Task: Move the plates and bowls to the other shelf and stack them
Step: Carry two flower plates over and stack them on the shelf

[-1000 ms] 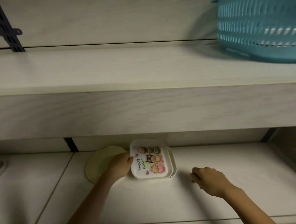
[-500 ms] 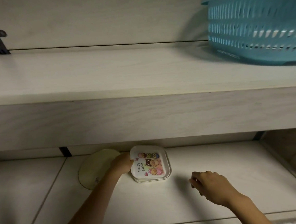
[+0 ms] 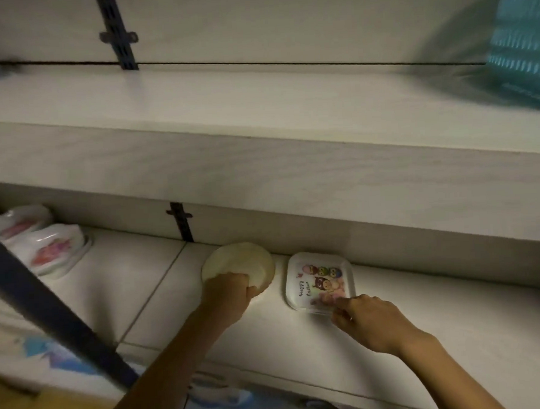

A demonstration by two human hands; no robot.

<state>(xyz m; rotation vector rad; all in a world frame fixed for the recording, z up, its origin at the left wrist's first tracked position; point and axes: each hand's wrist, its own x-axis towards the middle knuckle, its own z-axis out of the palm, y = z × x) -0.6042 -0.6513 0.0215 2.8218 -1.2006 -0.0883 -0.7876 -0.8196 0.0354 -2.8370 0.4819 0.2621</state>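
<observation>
I see a pale lower shelf point(image 3: 424, 308) under a thick upper shelf point(image 3: 225, 97). My left hand point(image 3: 228, 292) grips the round plate point(image 3: 237, 260). My right hand point(image 3: 367, 319) touches the square plate point(image 3: 319, 280), grasp unclear.

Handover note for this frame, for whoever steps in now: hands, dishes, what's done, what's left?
Left hand grips the near rim of the round cream plate. Right hand pinches the near corner of the square cartoon plate.
Both plates lie side by side, apart, on the lower shelf. Blurred printed dishes sit at its far left.
Done: these two are not yet stacked.
Left: stack them, then probably bring over the far-left dishes.
</observation>
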